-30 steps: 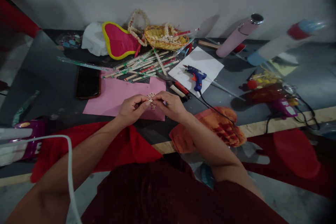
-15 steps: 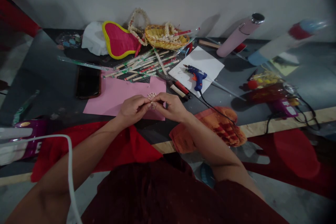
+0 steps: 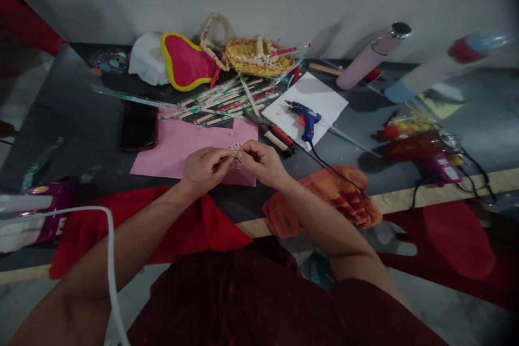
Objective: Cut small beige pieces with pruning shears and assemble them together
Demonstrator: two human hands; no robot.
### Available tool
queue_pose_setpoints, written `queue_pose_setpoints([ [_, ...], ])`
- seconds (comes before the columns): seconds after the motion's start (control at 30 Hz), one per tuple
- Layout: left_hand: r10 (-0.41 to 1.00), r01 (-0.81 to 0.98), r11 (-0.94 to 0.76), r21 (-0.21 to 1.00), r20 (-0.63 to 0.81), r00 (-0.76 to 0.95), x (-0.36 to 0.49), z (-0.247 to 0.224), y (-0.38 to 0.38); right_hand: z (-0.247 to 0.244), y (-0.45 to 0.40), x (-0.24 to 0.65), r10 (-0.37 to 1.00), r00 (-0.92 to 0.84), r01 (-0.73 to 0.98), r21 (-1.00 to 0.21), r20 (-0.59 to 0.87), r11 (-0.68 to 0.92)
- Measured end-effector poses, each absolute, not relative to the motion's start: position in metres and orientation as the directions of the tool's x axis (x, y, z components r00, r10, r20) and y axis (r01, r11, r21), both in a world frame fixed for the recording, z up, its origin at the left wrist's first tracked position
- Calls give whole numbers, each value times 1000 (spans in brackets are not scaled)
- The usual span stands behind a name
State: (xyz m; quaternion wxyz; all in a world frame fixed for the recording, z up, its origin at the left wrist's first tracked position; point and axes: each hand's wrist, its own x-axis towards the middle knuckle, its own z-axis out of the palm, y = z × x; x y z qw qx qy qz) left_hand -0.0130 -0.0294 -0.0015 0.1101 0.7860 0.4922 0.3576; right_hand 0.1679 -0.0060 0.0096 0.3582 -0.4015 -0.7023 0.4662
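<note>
Over the pink paper, my left hand and my right hand meet at their fingertips. Both are closed in a pinch, and what they hold between them is too small to make out. A small heap of pale pieces lies on the paper just beyond the fingertips, partly hidden by them. Behind the paper are several wrapped chopsticks in a loose pile. To the right, pliers with red and white handles lie beside a white sheet, on which a blue glue gun rests.
A phone lies at the paper's left. Behind stand a pink and yellow shape and a yellow basket. A pink flask is at the right. An orange towel and red cloth lie along the front edge.
My fingertips have shifted slightly against each other, with my right fingers a little higher and more curled. The whole view has moved very slightly.
</note>
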Motion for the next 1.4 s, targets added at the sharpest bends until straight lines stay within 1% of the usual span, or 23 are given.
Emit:
queue_pose_setpoints([
  [0.13,892,642,-435,631,401,210,-11,0,-31,9,-6,166,906,-404,229,-944,129,237],
  [0.27,947,560,-315,766,289,138,-10,0,-32,9,-7,165,904,-379,240,-923,196,301],
  [0.37,960,503,-278,818,251,122,-10,0,-32,10,-7,165,900,-379,247,-914,216,323],
  [0.57,962,516,-273,812,237,135,-11,2,-32,6,-6,167,891,-413,256,-915,187,311],
  [0.8,966,534,-255,806,229,116,-11,6,-32,6,-4,167,873,-483,88,-989,64,121],
  [1.03,966,539,-256,802,235,108,-10,8,-33,6,-3,167,871,-492,18,-1000,7,18],
  [1.27,963,554,-263,790,251,99,-11,8,-33,3,-3,166,868,-496,-44,-999,-2,-28],
  [1.4,964,567,-259,782,248,98,-11,6,-32,3,-3,166,870,-494,-46,-999,11,-14],
])
